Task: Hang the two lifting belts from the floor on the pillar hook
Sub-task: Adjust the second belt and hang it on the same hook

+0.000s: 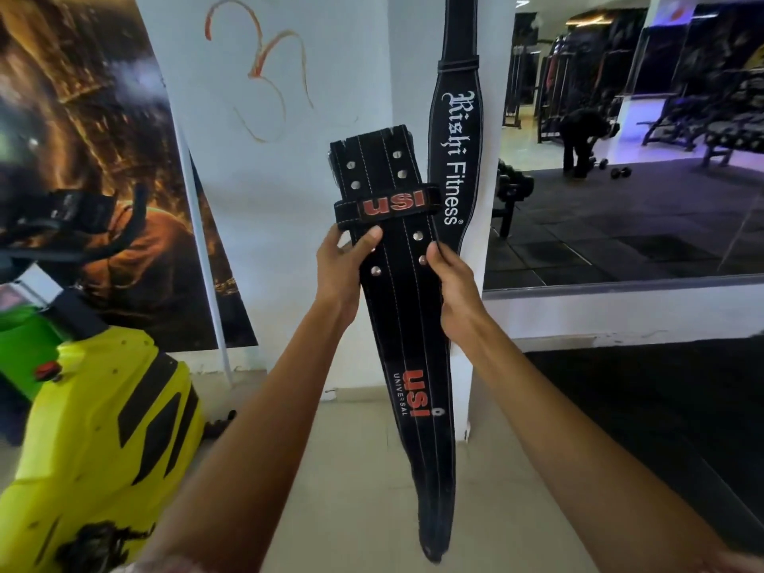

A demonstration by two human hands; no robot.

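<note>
A black lifting belt with red "USI" lettering (403, 324) is held upright in front of the white pillar (289, 179), its tail hanging toward the floor. My left hand (343, 262) grips its left edge just below the loop. My right hand (452, 279) grips its right edge. A second black belt marked "Rishi Fitness" (454, 130) hangs flat against the pillar, running up out of the top of the view. The hook is not visible.
A yellow and green machine (95, 428) stands at the lower left. A large poster (82, 159) leans on the wall behind it. A wall mirror (620, 159) at right reflects gym benches, dumbbells and a bending person. Tiled floor lies below.
</note>
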